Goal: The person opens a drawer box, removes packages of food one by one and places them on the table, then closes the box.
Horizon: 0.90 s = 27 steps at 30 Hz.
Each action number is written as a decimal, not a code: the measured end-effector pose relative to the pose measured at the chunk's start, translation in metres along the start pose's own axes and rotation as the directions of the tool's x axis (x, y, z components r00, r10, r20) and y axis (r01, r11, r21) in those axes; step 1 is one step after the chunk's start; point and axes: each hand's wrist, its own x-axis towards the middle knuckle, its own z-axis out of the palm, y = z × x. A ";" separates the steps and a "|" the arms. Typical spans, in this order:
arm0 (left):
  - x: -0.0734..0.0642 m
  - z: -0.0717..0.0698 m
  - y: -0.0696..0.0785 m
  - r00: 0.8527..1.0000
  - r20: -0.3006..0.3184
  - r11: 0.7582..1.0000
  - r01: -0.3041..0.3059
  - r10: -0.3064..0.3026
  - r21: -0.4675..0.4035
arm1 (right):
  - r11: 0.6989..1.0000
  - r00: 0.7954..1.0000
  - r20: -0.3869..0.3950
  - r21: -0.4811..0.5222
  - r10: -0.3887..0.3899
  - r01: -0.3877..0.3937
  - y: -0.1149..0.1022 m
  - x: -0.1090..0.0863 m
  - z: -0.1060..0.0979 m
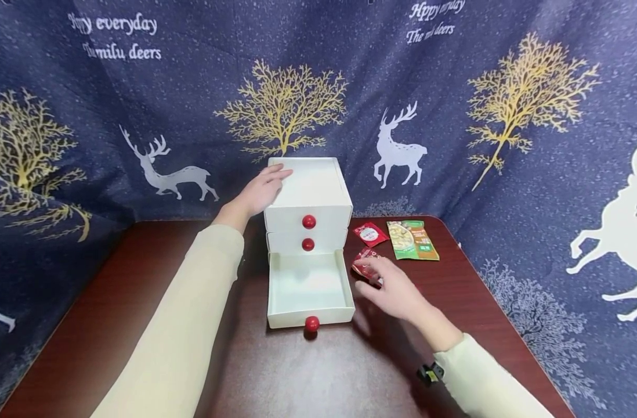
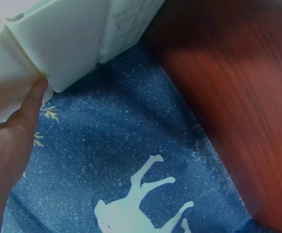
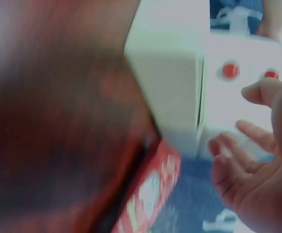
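Note:
A white cabinet (image 1: 315, 181) with three drawers and red knobs stands at the middle of the table. Its bottom drawer (image 1: 309, 284) is pulled out, and nothing lies in it. My left hand (image 1: 263, 190) rests on the cabinet's top left edge with its fingers extended; the left wrist view shows a finger against the white side. To the right of the drawer, my right hand (image 1: 394, 287) is over a dark red packet (image 1: 364, 264), partly covering it. Its fingers are loosely bent, and the right wrist view, which is blurred, shows nothing between them.
Behind the right hand lie a small red packet (image 1: 371, 234) with a white label and a green and orange food packet (image 1: 412, 240). A blue cloth (image 1: 308, 35) with deer and trees hangs behind the dark wooden table (image 1: 115, 337).

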 end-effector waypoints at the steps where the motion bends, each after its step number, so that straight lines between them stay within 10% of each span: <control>1: 0.000 0.000 0.000 1.000 0.002 1.000 0.001 -0.001 -0.001 | 0.999 0.999 0.006 0.032 -0.033 0.033 -0.007 -0.002 0.004; 9: -0.001 0.000 0.004 1.000 0.001 1.000 0.001 -0.001 0.011 | 0.954 0.953 0.171 0.212 -0.249 0.211 -0.043 -0.020 0.033; 16: -0.002 0.001 0.001 1.000 0.012 1.000 0.004 -0.004 0.002 | 0.967 0.894 0.382 0.188 -0.233 0.171 -0.046 -0.029 0.058; 27: -0.003 -0.001 0.005 1.000 0.006 1.000 0.008 -0.008 0.003 | 0.953 0.907 0.391 0.302 -0.157 0.034 -0.039 -0.025 0.077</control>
